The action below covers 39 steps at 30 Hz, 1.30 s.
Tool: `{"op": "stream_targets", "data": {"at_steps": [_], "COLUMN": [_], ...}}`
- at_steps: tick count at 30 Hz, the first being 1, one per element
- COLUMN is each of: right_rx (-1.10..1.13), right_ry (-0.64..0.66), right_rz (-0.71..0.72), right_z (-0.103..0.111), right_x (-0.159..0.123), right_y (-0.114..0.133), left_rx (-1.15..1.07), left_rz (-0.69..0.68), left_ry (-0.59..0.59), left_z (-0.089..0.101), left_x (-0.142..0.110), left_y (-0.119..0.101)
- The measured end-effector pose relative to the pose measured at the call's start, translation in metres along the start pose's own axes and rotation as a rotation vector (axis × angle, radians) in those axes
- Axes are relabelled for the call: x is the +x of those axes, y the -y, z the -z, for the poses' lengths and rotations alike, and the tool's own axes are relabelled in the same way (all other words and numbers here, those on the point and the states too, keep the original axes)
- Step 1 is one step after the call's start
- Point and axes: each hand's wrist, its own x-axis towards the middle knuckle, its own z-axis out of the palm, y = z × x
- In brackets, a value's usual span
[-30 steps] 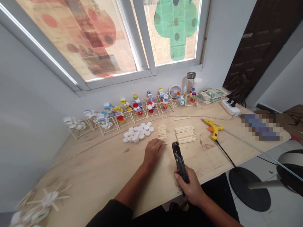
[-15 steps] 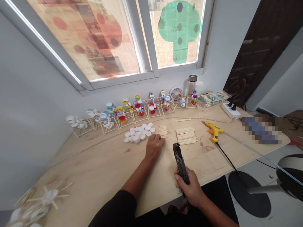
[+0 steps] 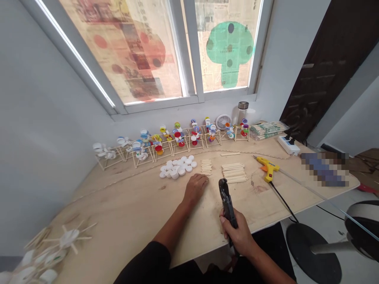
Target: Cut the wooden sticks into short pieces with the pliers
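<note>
My right hand is wrapped round the handles of black pliers, whose head points up and away over the table. Palm down on the wood, my left hand lies with its fingers extended and loosely bent, and nothing shows in it. Its fingertips are just in front of a small pile of short wooden sticks. To the right is a stack of longer sticks. White bottle caps are gathered to the left of the short sticks.
Small stick-frame wheels with coloured caps line the back. On the right are a yellow glue gun, a power strip and bagged sticks. A white fan and bottle stand behind. A star-shaped stick piece lies front left.
My left hand has drawn back slightly from the short sticks towards me. My right hand still grips the pliers in about the same place. The camera view has tilted up a little.
</note>
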Motion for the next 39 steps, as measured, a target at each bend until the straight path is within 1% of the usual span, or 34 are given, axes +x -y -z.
{"op": "stream_targets", "data": {"at_steps": [4,9,13,17,23,32,39], "right_rx": [0.033,0.045,0.031,0.016,0.013,0.064,0.123], "right_ry": [-0.007,0.011,0.022,0.019,0.009,0.047,0.078], "right_rz": [0.015,0.029,0.043,0.059,0.082,0.111,0.095], "right_z": [0.000,0.001,0.000,-0.001,-0.001,0.002,0.005], "right_x": [0.000,-0.001,-0.001,-0.001,0.000,-0.002,-0.002], "right_y": [0.000,-0.002,-0.004,-0.004,-0.004,-0.003,-0.009], "left_rx": [-0.074,-0.084,-0.070,-0.099,-0.205,-0.337,-0.396], "left_rz": [0.070,0.267,0.411,0.490,0.516,0.538,0.510], "left_ry": [-0.046,-0.134,-0.192,-0.231,-0.285,-0.429,-0.475], "left_z": [0.002,0.004,0.006,0.008,0.010,0.009,0.006], "left_x": [-0.012,-0.022,-0.024,-0.022,-0.021,-0.020,-0.017], "left_y": [-0.006,-0.012,-0.012,-0.012,-0.009,-0.002,0.001]}}
